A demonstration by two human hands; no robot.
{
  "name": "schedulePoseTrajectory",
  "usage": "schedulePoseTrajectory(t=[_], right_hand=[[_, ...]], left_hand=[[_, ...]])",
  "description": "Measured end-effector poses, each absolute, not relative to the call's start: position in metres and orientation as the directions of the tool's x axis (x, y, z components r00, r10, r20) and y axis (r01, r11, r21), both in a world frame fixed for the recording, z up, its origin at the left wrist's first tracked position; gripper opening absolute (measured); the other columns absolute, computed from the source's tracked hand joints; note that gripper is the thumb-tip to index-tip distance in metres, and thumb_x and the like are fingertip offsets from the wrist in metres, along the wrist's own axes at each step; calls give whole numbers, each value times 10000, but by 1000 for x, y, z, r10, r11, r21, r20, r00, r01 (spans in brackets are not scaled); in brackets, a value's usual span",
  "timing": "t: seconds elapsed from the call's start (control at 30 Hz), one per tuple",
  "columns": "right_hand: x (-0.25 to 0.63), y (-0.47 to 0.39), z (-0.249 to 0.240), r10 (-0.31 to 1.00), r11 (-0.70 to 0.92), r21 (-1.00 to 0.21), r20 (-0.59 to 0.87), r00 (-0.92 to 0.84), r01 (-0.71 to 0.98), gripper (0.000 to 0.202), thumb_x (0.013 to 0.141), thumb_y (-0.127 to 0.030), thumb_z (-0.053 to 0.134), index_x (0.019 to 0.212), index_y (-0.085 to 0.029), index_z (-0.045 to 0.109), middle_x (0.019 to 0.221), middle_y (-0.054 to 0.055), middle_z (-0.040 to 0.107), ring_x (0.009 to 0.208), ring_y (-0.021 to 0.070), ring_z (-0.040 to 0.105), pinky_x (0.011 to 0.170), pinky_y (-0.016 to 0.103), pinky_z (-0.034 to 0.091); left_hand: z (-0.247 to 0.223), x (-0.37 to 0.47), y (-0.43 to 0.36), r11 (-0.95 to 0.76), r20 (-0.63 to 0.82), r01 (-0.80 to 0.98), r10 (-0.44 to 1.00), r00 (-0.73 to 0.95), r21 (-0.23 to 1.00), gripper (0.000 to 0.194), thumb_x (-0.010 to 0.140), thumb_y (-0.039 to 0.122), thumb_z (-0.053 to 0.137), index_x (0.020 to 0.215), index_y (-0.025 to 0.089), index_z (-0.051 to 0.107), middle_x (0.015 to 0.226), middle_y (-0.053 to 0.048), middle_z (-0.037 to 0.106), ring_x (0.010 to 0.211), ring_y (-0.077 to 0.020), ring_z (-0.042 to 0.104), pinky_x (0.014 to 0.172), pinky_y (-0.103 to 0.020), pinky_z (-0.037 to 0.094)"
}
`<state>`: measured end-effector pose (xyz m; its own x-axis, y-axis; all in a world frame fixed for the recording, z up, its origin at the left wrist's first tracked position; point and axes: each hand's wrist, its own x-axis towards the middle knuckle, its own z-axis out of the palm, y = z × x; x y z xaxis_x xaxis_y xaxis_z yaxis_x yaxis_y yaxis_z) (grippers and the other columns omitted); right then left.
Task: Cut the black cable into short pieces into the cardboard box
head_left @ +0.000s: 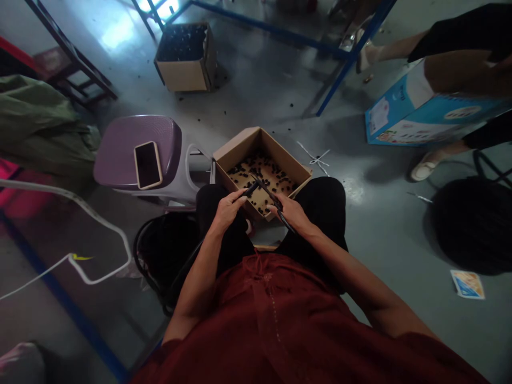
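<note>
My left hand is closed on a short black rod-like piece, its end pointing over the open cardboard box. In my right hand are dark scissors, with the blades reaching toward the end of the black piece. Whether the blades touch it I cannot tell. Many small black bits lie scattered on the bottom of the box, which stands between my knees. What the black piece is made of does not show.
Left of the box, a phone lies on a purple stool. Farther off stands a carton full of dark pieces. At right are a blue box, another person's shoe and a black bundle. White string lies on the floor.
</note>
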<state>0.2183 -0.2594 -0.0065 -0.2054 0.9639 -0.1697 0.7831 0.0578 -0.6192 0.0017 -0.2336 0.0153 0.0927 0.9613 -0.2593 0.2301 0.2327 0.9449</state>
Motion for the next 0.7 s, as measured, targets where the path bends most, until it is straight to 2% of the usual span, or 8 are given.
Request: schedulePoseTrajectory(t=[0.13, 0.23, 0.33, 0.43, 0.53, 0.7], right_hand=[[216, -265, -2, 966, 14, -608, -195, -168, 793, 317, 854, -455, 467, 1018, -201, 563, 776, 48, 628, 706, 187, 590, 625, 254, 387], [214, -267, -5, 962, -23, -656, -219, -161, 755, 258, 842, -433, 487, 927, -203, 567, 714, 30, 606, 670, 172, 587, 600, 241, 379], [213, -265, -18, 929, -178, -729, -347, -132, 660, 250, 825, -457, 498, 852, -214, 549, 640, -1, 557, 568, 135, 549, 523, 218, 377], [213, -262, -34, 847, -424, -783, -521, -106, 455, 283, 831, -496, 471, 883, -219, 499, 600, -38, 498, 431, 86, 449, 415, 194, 361], [213, -263, -43, 814, -533, -822, -563, -143, 201, 305, 814, -501, 514, 915, -219, 461, 649, -45, 503, 434, 66, 436, 393, 181, 389], [210, -266, -41, 733, -679, -716, -657, -173, -161, 284, 800, -439, 573, 905, -205, 453, 694, -12, 572, 512, 81, 518, 435, 183, 440]], left_hand=[[15, 2, -234, 258, -285, 221, 953, 100, 940, 403, 753, 256, 602, 1128, 116, 648, 730, -42, 676, 788, -147, 603, 786, -267, 440], [14, 4, -233, 266, -293, 224, 951, 99, 938, 403, 748, 257, 604, 1121, 112, 651, 690, -32, 659, 730, -135, 587, 737, -250, 435], [14, 5, -232, 278, -304, 215, 948, 98, 936, 418, 749, 278, 599, 1127, 107, 646, 654, -15, 633, 635, -105, 539, 652, -222, 416], [13, 5, -230, 297, -320, 197, 943, 96, 934, 435, 748, 299, 590, 1136, 108, 636, 625, 9, 597, 527, -69, 442, 552, -199, 363], [14, 2, -225, 286, -306, 181, 947, 93, 941, 452, 747, 303, 579, 1162, 126, 619, 655, 13, 596, 492, -54, 388, 517, -193, 332], [20, 2, -215, 198, -239, 230, 957, 165, 953, 493, 772, 250, 539, 1256, 156, 554, 865, -39, 666, 638, -86, 501, 652, -213, 402]])
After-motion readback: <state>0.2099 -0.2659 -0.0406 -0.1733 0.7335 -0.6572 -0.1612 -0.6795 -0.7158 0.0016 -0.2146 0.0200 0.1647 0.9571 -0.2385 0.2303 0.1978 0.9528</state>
